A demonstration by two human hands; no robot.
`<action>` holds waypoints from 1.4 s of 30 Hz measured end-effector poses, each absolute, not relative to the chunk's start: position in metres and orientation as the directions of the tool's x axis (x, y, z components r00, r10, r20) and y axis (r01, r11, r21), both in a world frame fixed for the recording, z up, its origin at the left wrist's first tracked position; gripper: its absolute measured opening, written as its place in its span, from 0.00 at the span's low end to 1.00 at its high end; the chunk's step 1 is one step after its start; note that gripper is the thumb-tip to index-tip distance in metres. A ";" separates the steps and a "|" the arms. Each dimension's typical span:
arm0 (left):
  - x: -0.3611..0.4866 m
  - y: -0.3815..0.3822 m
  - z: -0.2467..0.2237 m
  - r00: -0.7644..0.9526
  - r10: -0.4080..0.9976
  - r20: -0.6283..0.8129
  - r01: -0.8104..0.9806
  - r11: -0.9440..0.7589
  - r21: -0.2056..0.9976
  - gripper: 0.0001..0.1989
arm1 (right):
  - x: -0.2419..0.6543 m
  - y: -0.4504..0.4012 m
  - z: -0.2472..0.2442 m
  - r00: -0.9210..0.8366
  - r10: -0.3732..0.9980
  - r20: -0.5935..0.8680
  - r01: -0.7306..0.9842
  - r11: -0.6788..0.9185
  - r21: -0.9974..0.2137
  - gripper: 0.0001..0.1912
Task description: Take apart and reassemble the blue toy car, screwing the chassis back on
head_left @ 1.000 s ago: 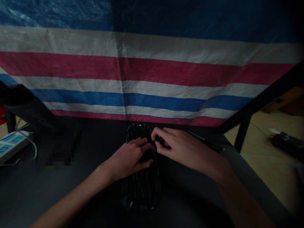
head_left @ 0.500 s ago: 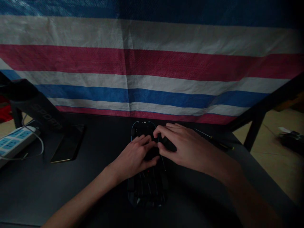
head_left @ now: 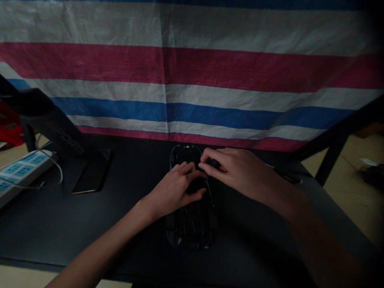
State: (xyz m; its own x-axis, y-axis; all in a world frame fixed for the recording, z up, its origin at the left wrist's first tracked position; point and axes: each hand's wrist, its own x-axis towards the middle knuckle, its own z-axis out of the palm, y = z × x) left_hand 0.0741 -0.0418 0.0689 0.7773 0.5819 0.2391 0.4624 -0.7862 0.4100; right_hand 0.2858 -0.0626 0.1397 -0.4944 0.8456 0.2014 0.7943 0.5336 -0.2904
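A dark toy car [head_left: 192, 230], its ribbed underside facing up, lies lengthwise on the black table. My left hand [head_left: 177, 188] rests across its middle, fingers bent and thumb apart, gripping the body. Over the car's right edge near the far end, my right hand [head_left: 231, 168] is closed, with thumb and forefinger pinched around a small black object [head_left: 213, 163]. Most of that object is hidden by the fingers. A tiny red spot shows on the car beside my left thumb.
On the left are a power strip [head_left: 22, 170] with a white cable, a dark bottle [head_left: 57, 124] and a phone [head_left: 91, 176]. A screwdriver [head_left: 285, 175] lies behind my right wrist. A striped sheet [head_left: 120, 64] hangs behind the table.
The view has tilted down slightly. My right thumb and forefinger have drawn closer together around the black object, which now shows less. My left hand stays on the car.
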 end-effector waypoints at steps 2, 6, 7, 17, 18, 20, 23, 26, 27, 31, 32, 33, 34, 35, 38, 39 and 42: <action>0.074 -0.041 0.069 0.779 0.582 0.235 0.450 -0.779 0.436 0.18 | 0.289 -0.060 0.138 -0.520 0.823 0.228 0.757 0.567 -0.324 0.06; 0.073 -0.040 0.068 0.771 0.596 0.225 0.441 -0.754 0.486 0.16 | 0.306 -0.057 0.138 -0.575 0.779 0.250 0.677 0.624 -0.390 0.11; 0.073 -0.040 0.068 0.769 0.597 0.226 0.437 -0.750 0.496 0.16 | 0.311 -0.056 0.139 -0.582 0.775 0.246 0.668 0.628 -0.400 0.11; 0.056 -0.024 0.059 0.454 0.791 0.411 0.577 -0.612 0.541 0.17 | 0.336 -0.052 0.098 -0.244 0.922 0.302 0.433 0.382 -0.816 0.16; 0.050 -0.018 0.055 0.313 0.830 0.461 0.667 -0.538 0.516 0.17 | 0.340 -0.052 0.088 -0.226 0.932 0.282 0.398 0.353 -0.847 0.16; 0.035 -0.005 0.048 0.132 0.845 0.518 0.786 -0.408 0.465 0.20 | 0.346 -0.051 0.071 -0.200 0.952 0.233 0.373 0.294 -0.880 0.16; 0.013 0.011 0.040 -0.032 0.827 0.561 0.865 -0.258 0.430 0.25 | 0.352 -0.051 0.054 -0.164 0.973 0.165 0.353 0.214 -0.911 0.17; -0.004 0.020 0.036 -0.132 0.827 0.547 0.912 -0.115 0.393 0.31 | 0.352 -0.051 0.047 -0.135 0.983 0.122 0.336 0.161 -0.928 0.19; -0.008 0.022 0.035 -0.149 0.831 0.537 0.917 -0.088 0.389 0.32 | 0.352 -0.050 0.046 -0.129 0.985 0.112 0.339 0.150 -0.929 0.19; -0.024 0.027 0.032 -0.217 0.839 0.500 0.918 0.002 0.396 0.34 | 0.351 -0.049 0.044 -0.131 0.986 0.104 0.362 0.145 -0.921 0.19; -0.027 0.028 0.031 -0.229 0.843 0.486 0.917 0.019 0.398 0.35 | 0.351 -0.049 0.044 -0.135 0.985 0.106 0.364 0.149 -0.919 0.19; -0.029 0.028 0.031 -0.236 0.849 0.472 0.916 0.033 0.400 0.35 | 0.352 -0.050 0.044 -0.138 0.985 0.108 0.364 0.152 -0.919 0.20; -0.031 0.029 0.030 -0.242 0.856 0.457 0.914 0.043 0.403 0.35 | 0.352 -0.050 0.044 -0.138 0.984 0.109 0.363 0.153 -0.919 0.20; -0.033 0.029 0.030 -0.246 0.862 0.444 0.913 0.051 0.405 0.36 | 0.351 -0.050 0.044 -0.135 0.985 0.110 0.364 0.153 -0.919 0.21; -0.036 0.030 0.029 -0.247 0.869 0.428 0.912 0.060 0.406 0.35 | 0.351 -0.051 0.045 -0.117 0.987 0.113 0.360 0.148 -0.921 0.21; -0.036 0.031 0.028 -0.246 0.869 0.429 0.913 0.060 0.403 0.35 | 0.350 -0.051 0.046 -0.110 0.988 0.112 0.356 0.145 -0.923 0.21; -0.037 0.033 0.026 -0.250 0.866 0.434 0.916 0.066 0.396 0.35 | 0.350 -0.051 0.047 -0.102 0.989 0.106 0.340 0.135 -0.931 0.20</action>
State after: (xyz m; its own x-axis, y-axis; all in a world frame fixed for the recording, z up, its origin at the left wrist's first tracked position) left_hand -0.0369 0.0326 0.0258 -0.2498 0.8656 0.4341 0.9159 0.0656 0.3961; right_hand 0.3501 -0.0514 0.0471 -0.1024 0.9891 0.1057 0.3398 0.1347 -0.9308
